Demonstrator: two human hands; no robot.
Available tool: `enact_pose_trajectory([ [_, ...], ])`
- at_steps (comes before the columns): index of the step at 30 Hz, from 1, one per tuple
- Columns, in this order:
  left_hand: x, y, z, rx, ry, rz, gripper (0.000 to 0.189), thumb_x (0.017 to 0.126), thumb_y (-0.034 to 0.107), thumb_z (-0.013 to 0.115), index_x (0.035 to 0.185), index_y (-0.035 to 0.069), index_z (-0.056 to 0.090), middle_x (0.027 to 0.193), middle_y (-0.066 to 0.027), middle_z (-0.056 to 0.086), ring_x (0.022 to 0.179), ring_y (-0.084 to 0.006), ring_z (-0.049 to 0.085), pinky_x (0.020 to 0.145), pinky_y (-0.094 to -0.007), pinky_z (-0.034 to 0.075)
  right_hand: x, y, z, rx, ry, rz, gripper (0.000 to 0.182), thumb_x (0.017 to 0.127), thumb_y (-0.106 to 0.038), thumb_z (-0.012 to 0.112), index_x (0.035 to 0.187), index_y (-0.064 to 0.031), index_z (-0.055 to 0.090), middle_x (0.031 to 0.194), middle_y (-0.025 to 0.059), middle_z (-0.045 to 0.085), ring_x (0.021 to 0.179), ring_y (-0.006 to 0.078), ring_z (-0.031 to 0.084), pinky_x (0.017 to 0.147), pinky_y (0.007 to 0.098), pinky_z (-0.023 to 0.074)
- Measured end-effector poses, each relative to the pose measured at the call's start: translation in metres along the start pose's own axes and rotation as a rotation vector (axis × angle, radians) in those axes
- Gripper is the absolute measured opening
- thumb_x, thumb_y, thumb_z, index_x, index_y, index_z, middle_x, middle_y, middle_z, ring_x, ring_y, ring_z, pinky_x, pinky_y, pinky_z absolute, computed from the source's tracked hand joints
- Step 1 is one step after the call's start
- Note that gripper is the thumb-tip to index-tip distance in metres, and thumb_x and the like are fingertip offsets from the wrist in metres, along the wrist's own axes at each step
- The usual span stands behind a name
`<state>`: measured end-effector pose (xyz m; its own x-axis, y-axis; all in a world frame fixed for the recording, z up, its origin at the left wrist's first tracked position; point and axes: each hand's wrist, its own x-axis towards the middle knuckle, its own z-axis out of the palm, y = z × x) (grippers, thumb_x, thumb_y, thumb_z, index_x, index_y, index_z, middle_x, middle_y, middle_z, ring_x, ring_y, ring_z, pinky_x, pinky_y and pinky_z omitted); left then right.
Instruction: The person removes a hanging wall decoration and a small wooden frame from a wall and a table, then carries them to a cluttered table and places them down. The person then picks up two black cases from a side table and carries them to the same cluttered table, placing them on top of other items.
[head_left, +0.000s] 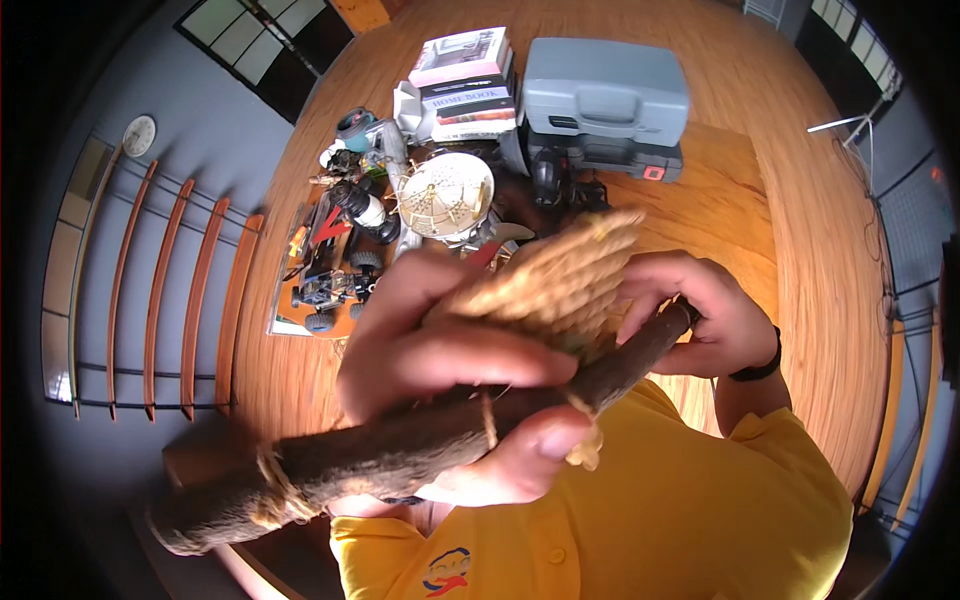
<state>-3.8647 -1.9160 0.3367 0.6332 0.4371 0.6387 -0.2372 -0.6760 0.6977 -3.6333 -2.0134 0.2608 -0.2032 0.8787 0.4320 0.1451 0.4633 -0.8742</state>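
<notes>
A dark bark-covered branch slants across the view close to the camera, its thick end low at the left. Bands of twine are wrapped around it. My left hand grips the branch around its middle, thumb below and fingers above. Against the branch's upper side stands a woven tan panel, blurred, its lower edge hidden by my fingers. My right hand curls around the thin upper end of the branch; its fingertips are partly hidden. A small pale yellow piece hangs under the branch beside my left thumb.
A wooden table holds a grey plastic case, a stack of books, a white perforated dish with gold wire, a lantern and a toy car chassis. Wooden slats line the left wall.
</notes>
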Motion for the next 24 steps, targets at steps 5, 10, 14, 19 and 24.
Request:
enact_pose_trajectory([
  [5, 0.056, -0.011, 0.016, -0.016, -0.092, 0.056, 0.025, 0.082, 0.028, 0.069, 0.082, 0.004, 0.063, 0.085, -0.0086, 0.063, 0.080, -0.0167, 0.057, 0.074, -0.0309, 0.046, -0.011, 0.005, -0.008, -0.001, 0.305, -0.105, 0.076, 0.067, 0.006, 0.075, 0.130, -0.0016, 0.034, 0.121, 0.0155, 0.055, 0.092, 0.0162, 0.061, 0.072, 0.0258, 0.0509],
  [10, 0.080, -0.039, 0.039, -0.160, -0.211, -0.025, 0.017, 0.080, 0.017, 0.069, 0.079, 0.001, 0.063, 0.077, -0.0055, 0.061, 0.068, -0.0121, 0.055, 0.062, -0.0258, 0.042, -0.019, 0.001, -0.020, -0.144, 0.544, 0.102, 0.116, 0.055, -0.001, 0.085, 0.148, -0.0082, 0.015, 0.114, 0.0090, 0.053, 0.074, 0.0092, 0.050, 0.066, 0.0226, 0.0472],
  [14, 0.088, -0.045, 0.055, -0.137, -0.425, 0.105, 0.021, 0.074, 0.018, 0.076, 0.075, 0.002, 0.064, 0.068, -0.0035, 0.056, 0.061, -0.0098, 0.051, 0.053, -0.0245, 0.036, -0.037, 0.023, -0.023, -0.281, 0.528, 0.132, 0.099, 0.057, -0.003, 0.084, 0.140, -0.0051, 0.031, 0.116, 0.0075, 0.053, 0.081, 0.0087, 0.052, 0.072, 0.0240, 0.0463],
  [19, 0.104, -0.059, 0.090, -0.239, -0.488, -0.043, 0.032, 0.078, 0.032, 0.075, 0.074, 0.001, 0.064, 0.064, -0.0002, 0.058, 0.058, -0.0070, 0.052, 0.050, -0.0233, 0.039, -0.066, 0.042, -0.023, -0.035, 0.513, 0.177, 0.060, 0.071, 0.000, 0.076, 0.124, -0.0014, 0.047, 0.114, 0.0050, 0.057, 0.107, 0.0128, 0.053, 0.092, 0.0286, 0.0426],
  [24, 0.111, -0.087, 0.115, -0.231, -0.529, -0.204, 0.037, 0.084, 0.037, 0.069, 0.089, 0.001, 0.064, 0.074, -0.0012, 0.060, 0.068, -0.0078, 0.054, 0.061, -0.0235, 0.044, -0.069, 0.036, -0.023, 0.173, 0.703, 0.189, 0.038, 0.081, -0.001, 0.068, 0.115, -0.0030, 0.052, 0.097, 0.0022, 0.061, 0.081, 0.0078, 0.056, 0.071, 0.0219, 0.0461],
])
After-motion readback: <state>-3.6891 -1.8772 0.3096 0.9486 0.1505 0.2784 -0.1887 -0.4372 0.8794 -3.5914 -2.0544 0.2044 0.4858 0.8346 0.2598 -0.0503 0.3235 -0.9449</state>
